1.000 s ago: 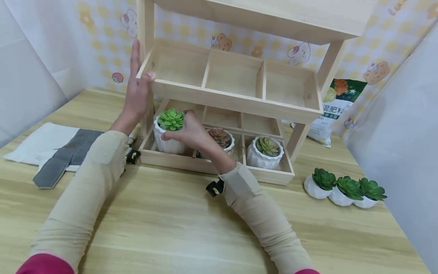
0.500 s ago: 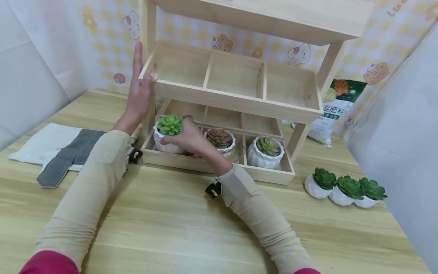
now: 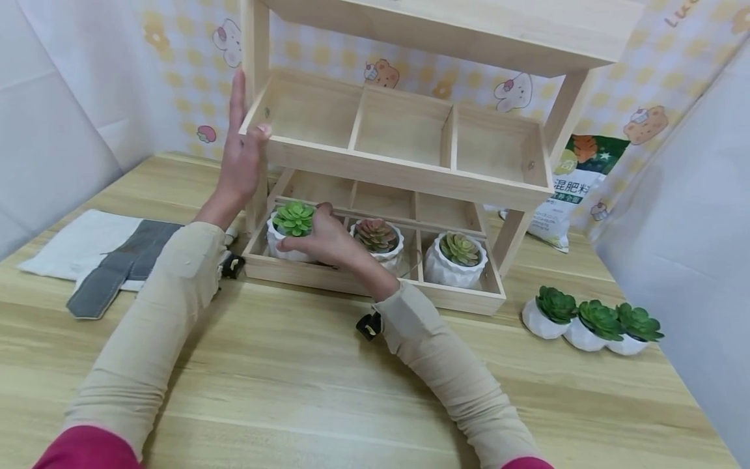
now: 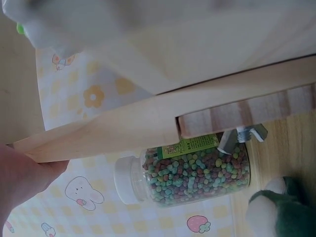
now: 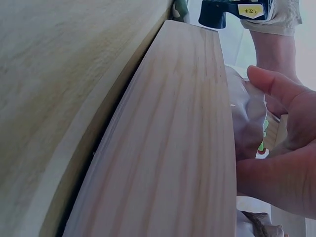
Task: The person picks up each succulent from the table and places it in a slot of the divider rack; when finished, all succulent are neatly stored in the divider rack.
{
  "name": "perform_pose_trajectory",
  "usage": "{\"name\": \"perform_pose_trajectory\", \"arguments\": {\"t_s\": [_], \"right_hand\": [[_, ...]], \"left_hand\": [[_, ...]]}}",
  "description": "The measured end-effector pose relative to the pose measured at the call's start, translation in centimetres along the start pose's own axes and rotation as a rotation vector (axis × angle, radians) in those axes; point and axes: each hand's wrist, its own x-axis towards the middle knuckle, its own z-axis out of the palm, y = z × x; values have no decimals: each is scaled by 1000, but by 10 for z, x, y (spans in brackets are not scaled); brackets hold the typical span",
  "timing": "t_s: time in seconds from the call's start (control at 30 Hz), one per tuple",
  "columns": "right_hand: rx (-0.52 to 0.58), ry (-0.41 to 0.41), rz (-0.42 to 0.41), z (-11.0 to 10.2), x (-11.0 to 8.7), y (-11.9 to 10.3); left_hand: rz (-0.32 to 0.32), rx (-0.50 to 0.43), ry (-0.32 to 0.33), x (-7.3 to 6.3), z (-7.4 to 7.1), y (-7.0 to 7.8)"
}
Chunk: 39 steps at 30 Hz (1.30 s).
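Observation:
My right hand holds a white ribbed pot with a bright green succulent, thumb in front and fingers on the far side. The pot sits in the left front compartment of the bottom tier of a wooden plant stand. In the right wrist view, thumb and fingers close on the pot behind the tray's front board. My left hand grips the stand's left side at the middle tier, thumb over the front corner, index finger straight along the upright. A reddish succulent pot and a yellow-green one fill the neighbouring compartments.
Three small dark-green succulents in white pots stand right of the stand. A fertilizer bag is behind it. A folded white and grey cloth lies left. A jar of coloured pellets shows beside the stand in the left wrist view.
The green succulent pot has gone slightly lower in its compartment with my right hand, and more of the reddish succulent shows. My left hand keeps its place on the stand.

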Motion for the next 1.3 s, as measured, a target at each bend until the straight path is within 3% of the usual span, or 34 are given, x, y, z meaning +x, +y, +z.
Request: {"name": "perform_pose_trajectory", "arguments": {"t_s": [0.17,0.3,0.5,0.63,0.83,1.03,1.13,1.3], "right_hand": [[-17,20,11,-3,0,5],[39,25,15,-6,-3,10],[70,81,-24,-16,-20,13],[132,93,-94,-27,-44,13],[249,-20,-228,-47,-87,23],[370,-65,-480,-65,-128,54],[361,-73,-585,-78,-146,71],[241,-85,-574,-118,-181,96]], "left_hand": [[-1,-7,-19,0,6,2],[0,5,-21,0,10,2],[-11,-1,-29,2,15,-2],[-10,7,-29,10,14,-16],[12,7,-12,17,8,-27],[39,-13,0,18,7,-24],[38,-26,6,18,6,-22],[18,-44,16,13,1,-24]]}}
